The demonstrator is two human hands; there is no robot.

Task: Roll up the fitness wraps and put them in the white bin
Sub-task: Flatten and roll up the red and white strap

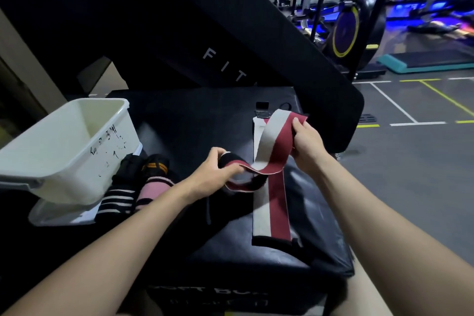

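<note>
Left hand in a curled grip on the rolled end of a red, white and black striped elastic wrap, right hand pinching its loose far stretch, the rest lying on the black padded bench, tilted white plastic bin at left (rolled wraps just beside it).

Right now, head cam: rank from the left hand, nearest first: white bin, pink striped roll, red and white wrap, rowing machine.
From the left hand:
1. red and white wrap: gripped by it, stretching to the right hand.
2. pink striped roll: just left of it on the black pad.
3. white bin: further left.
4. rowing machine: far back right.
</note>
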